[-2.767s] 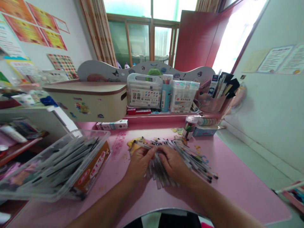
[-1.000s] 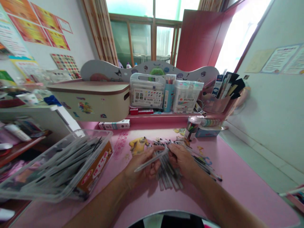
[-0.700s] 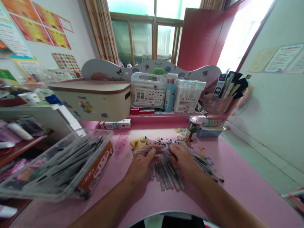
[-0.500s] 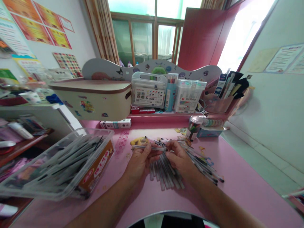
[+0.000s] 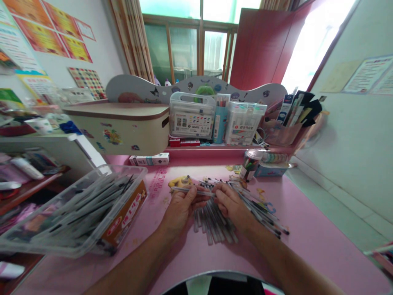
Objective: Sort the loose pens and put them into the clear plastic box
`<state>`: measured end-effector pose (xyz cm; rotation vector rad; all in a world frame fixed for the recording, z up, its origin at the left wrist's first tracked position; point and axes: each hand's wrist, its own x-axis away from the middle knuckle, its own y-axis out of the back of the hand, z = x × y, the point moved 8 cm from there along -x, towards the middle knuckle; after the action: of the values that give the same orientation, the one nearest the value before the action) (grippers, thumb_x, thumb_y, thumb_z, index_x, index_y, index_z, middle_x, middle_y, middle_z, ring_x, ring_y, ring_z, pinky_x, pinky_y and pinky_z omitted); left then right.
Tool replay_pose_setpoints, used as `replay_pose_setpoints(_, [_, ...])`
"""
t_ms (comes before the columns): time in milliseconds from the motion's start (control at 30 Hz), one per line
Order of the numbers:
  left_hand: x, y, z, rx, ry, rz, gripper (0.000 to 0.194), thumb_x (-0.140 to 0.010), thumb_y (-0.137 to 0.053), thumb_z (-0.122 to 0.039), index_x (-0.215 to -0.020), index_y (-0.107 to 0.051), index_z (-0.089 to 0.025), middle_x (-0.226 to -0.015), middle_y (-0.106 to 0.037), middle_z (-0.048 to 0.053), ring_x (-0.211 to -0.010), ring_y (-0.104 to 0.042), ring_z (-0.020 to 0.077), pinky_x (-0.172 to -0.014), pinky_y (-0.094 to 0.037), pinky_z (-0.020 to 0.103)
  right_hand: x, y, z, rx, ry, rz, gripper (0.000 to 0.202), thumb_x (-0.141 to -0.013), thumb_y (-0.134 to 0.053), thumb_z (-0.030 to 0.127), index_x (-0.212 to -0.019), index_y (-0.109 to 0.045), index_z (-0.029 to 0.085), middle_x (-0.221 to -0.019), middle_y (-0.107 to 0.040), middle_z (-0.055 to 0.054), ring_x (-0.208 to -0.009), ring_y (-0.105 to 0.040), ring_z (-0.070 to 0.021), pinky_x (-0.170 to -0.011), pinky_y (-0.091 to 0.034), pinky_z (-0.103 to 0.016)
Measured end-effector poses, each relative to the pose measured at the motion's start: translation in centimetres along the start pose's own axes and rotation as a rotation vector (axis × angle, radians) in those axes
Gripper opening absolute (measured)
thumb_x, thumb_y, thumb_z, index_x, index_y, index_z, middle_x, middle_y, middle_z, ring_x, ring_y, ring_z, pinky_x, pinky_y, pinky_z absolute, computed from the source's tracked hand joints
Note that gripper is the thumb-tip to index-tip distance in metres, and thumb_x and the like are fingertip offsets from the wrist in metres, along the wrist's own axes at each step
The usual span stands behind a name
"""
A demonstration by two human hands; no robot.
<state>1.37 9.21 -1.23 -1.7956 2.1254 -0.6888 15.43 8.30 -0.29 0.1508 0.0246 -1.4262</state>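
My left hand (image 5: 181,205) pinches a slim translucent pen (image 5: 196,191) between thumb and fingers, above the pink desk. The pen lies nearly level, and its right end meets the fingertips of my right hand (image 5: 231,203), which are closed on it. Below and between the hands, several grey translucent pens (image 5: 215,225) are fanned out on the desk. More pens with dark tips (image 5: 265,219) lie spread to the right, partly hidden by my right hand and forearm.
A clear plastic bin (image 5: 138,174) full of pens is at the left. A jar of pens (image 5: 251,164) and a blue box (image 5: 270,170) stand at the back right. Behind, a shelf holds a lidded cream box (image 5: 135,133) and marker cases (image 5: 192,119).
The fingers of my right hand have closed more around the right end of the pen. My left hand has hardly moved.
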Motion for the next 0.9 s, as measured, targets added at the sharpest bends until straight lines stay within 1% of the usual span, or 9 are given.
replay_pose_setpoints(133, [0.1,0.0,-0.2,-0.005,-0.01,-0.025,0.04,-0.069,-0.085,-0.049,-0.083,-0.074,-0.013,-0.079,-0.077,0.007,-0.071,-0.073,0.0159,-0.063,-0.058,0.021,0.0,-0.2,0.0,0.101,0.003,0.018,0.041,-0.096,-0.046,0.048,-0.066,-0.048,0.022,-0.062,-0.044,0.003,-0.058,-0.04,-0.0142,-0.052,-0.031,-0.026])
replay_pose_setpoints(233, [0.1,-0.2,-0.4,0.001,-0.009,-0.023,0.042,-0.067,-0.086,-0.049,-0.083,-0.074,-0.012,-0.08,-0.077,0.008,-0.071,-0.073,0.0161,-0.064,-0.058,0.021,0.1,0.2,0.7,0.046,0.078,-0.045,0.024,-0.088,-0.061,0.046,-0.086,-0.056,0.022,-0.077,-0.053,0.002,-0.064,-0.046,-0.0143,-0.057,-0.037,-0.026])
replay_pose_setpoints(300, [0.1,-0.1,-0.4,0.003,-0.008,-0.029,0.043,-0.065,-0.087,-0.049,-0.082,-0.075,-0.012,-0.079,-0.077,0.008,-0.071,-0.073,0.0161,-0.063,-0.058,0.021,0.1,0.1,0.3,-0.012,0.038,-0.048,0.027,-0.09,-0.058,0.05,-0.095,-0.056,0.023,-0.077,-0.053,0.002,-0.06,-0.044,-0.0133,-0.054,-0.035,-0.025])
replay_pose_setpoints(400, [0.0,0.2,-0.3,0.005,-0.011,-0.049,0.043,-0.063,-0.088,-0.049,-0.081,-0.075,-0.012,-0.078,-0.077,0.008,-0.07,-0.073,0.0162,-0.062,-0.058,0.02,0.1,-0.2,-0.8,0.006,-0.08,-0.004,0.04,-0.097,-0.042,0.054,-0.076,-0.053,0.022,-0.063,-0.045,0.004,-0.052,-0.036,-0.012,-0.046,-0.027,-0.025])
replay_pose_setpoints(467, [-0.1,0.4,-0.2,0.006,-0.02,-0.064,0.042,-0.063,-0.088,-0.049,-0.081,-0.075,-0.012,-0.079,-0.077,0.008,-0.071,-0.073,0.0165,-0.062,-0.058,0.021,0.1,-0.3,-1.1,0.029,-0.099,0.009,0.039,-0.095,-0.047,0.052,-0.07,-0.049,0.022,-0.059,-0.041,0.005,-0.049,-0.033,-0.011,-0.044,-0.024,-0.024])
replay_pose_setpoints(567, [-0.2,0.5,-0.2,-0.003,-0.023,-0.052,0.041,-0.065,-0.087,-0.049,-0.082,-0.076,-0.013,-0.081,-0.078,0.008,-0.074,-0.074,0.0168,-0.064,-0.059,0.021,0.1,-0.3,-1.1,-0.086,-0.099,-0.01,0.024,-0.085,-0.063,0.045,-0.09,-0.054,0.023,-0.061,-0.042,0.008,-0.045,-0.031,-0.0093,-0.041,-0.021,-0.022])
replay_pose_setpoints(633, [-0.1,0.3,-0.2,-0.007,-0.017,-0.039,0.042,-0.065,-0.087,-0.049,-0.082,-0.076,-0.013,-0.081,-0.078,0.008,-0.073,-0.073,0.0165,-0.064,-0.059,0.021,0.2,-0.6,-1.3,-0.188,-0.129,0.0,0.029,-0.085,-0.062,0.048,-0.098,-0.054,0.024,-0.062,-0.044,0.008,-0.043,-0.03,-0.0087,-0.038,-0.019,-0.021])
replay_pose_setpoints(767, [0.3,0.2,-0.1,-0.01,-0.021,-0.052,0.042,-0.065,-0.087,-0.049,-0.081,-0.075,-0.013,-0.078,-0.077,0.008,-0.071,-0.073,0.0166,-0.064,-0.059,0.021,0.2,-0.9,-1.7,-0.12,-0.151,0.037,0.042,-0.095,-0.046,0.056,-0.075,-0.053,0.02,-0.056,-0.041,0.006,-0.042,-0.031,-0.0086,-0.038,-0.02,-0.022])
replay_pose_setpoints(900, [0.2,0.3,0.0,-0.012,-0.034,-0.059,0.04,-0.068,-0.086,-0.048,-0.083,-0.074,-0.013,-0.082,-0.077,0.008,-0.073,-0.074,0.0174,-0.065,-0.06,0.023,0.1,-0.4,-1.3,-0.047,-0.095,-0.013,0.035,-0.094,-0.052,0.048,-0.072,-0.05,0.022,-0.055,-0.038,0.007,-0.043,-0.032,-0.0085,-0.038,-0.024,-0.021])
